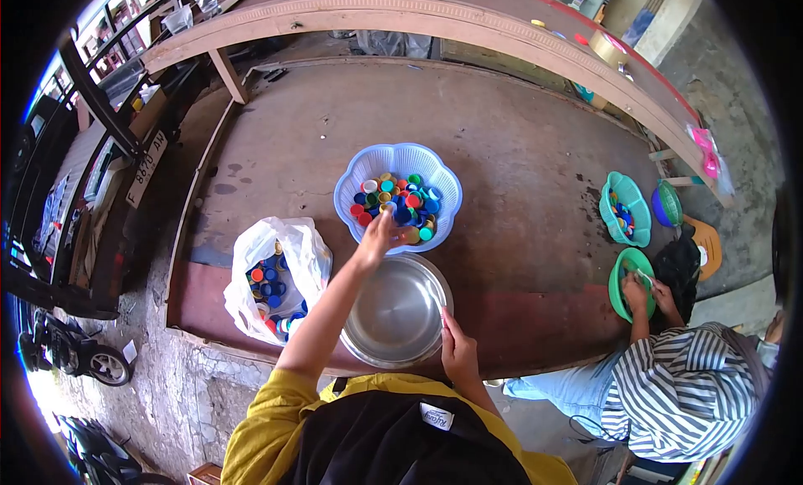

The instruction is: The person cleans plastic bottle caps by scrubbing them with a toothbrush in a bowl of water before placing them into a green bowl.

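A light blue plastic basket [400, 160] holds several coloured bottle caps [400, 202] on a brown wooden platform. My left hand [374, 238] reaches into the basket's near side, its fingertips pinched on a pale bottle cap. Just in front of the basket stands an empty steel bowl [395, 313]. My right hand [457, 344] grips the bowl's near right rim, thumb on the edge. A yellow sleeve covers my left arm.
A white plastic bag [276, 263] of caps sits left of the bowl. At the right, a person in a striped shirt [682, 393] has both hands in a green basket [621, 277]; a teal basket [626, 209] lies beyond it. The platform's front edge [251, 355] drops to concrete.
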`<state>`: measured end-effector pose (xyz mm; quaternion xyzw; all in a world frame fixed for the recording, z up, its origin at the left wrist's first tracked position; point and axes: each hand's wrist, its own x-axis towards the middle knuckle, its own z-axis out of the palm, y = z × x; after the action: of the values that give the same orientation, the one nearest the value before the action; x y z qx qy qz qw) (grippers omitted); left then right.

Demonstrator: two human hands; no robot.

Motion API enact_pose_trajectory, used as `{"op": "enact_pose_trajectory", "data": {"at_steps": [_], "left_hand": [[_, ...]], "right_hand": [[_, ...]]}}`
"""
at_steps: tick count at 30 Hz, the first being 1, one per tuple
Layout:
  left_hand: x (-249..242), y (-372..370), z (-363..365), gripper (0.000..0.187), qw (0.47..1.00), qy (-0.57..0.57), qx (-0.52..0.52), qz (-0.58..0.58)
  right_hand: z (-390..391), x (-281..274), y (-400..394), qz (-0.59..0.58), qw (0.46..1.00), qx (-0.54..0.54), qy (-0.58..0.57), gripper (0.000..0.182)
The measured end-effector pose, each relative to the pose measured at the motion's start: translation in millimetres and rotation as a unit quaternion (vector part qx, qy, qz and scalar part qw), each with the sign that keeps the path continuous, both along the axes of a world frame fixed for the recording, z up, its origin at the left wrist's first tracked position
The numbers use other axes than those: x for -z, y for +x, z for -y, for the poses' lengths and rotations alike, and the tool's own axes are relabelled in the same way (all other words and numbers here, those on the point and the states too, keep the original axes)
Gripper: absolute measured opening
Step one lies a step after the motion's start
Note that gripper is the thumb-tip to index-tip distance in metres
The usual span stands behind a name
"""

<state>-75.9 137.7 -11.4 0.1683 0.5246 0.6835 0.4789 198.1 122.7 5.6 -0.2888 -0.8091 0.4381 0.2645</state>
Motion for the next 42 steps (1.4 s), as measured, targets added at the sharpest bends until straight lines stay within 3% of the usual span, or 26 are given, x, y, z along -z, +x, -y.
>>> {"op": "enact_pose_trajectory", "data": {"at_steps": [4,6,8,14,18,21,24,25,29,33,36,37,42], "left_hand": [[-15.6,20.4,21.7,0.065,0.999,0.024,-0.001,0.045],[-10.0,33.8,53.7,0.059,0.990,0.092,0.084,0.067],[-2.1,46.7,89.6,0.054,0.986,0.070,0.125,0.081],[-14.7,30.5,201.7,0.036,0.976,-0.039,0.189,-0.106],[-13.7,-2.9,256.3,0.027,0.969,-0.206,0.024,-0.133],[-3.3,-21.9,264.6,0.011,0.888,-0.305,-0.095,-0.330],[33.9,-37.3,264.9,0.015,0.819,-0.309,-0.131,-0.466],[32.7,-37.2,261.8,0.021,0.805,-0.313,-0.080,-0.497],[47.7,-29.7,247.3,0.033,0.853,-0.248,0.012,-0.458],[43.1,-19.6,249.7,0.049,0.790,-0.301,0.048,-0.531],[53.2,-19.6,265.4,0.048,0.817,-0.267,0.024,-0.511],[52.0,-17.3,270.4,0.048,0.783,-0.291,0.025,-0.549],[60.8,-17.7,287.2,0.048,0.762,-0.308,0.021,-0.569]], "right_hand": [[2.0,-9.7,0.3,0.049,0.999,0.000,-0.020,0.040],[2.0,-4.2,-1.7,0.021,1.000,0.002,0.001,0.040],[3.6,2.2,-0.3,0.035,0.999,-0.009,0.018,0.040],[3.9,6.5,-3.5,0.095,0.990,-0.083,0.066,0.041],[10.2,-6.8,-10.2,0.130,0.986,-0.099,0.024,0.037],[20.5,-14.1,-13.2,0.130,0.988,-0.084,0.016,0.038],[33.3,-13.3,-10.8,0.132,0.988,-0.071,0.019,0.039],[37.5,-9.8,-8.9,0.131,0.989,-0.069,0.023,0.040],[52.5,-3.9,-4.1,0.146,0.987,-0.062,0.038,0.041],[61.8,-2.8,-3.4,0.126,0.989,-0.049,0.052,0.042],[66.8,-2.7,-1.5,0.125,0.990,-0.038,0.044,0.043],[67.9,-0.9,-1.4,0.114,0.992,-0.037,0.050,0.043],[71.7,-0.7,2.7,0.129,0.989,-0.045,0.048,0.043]]}}
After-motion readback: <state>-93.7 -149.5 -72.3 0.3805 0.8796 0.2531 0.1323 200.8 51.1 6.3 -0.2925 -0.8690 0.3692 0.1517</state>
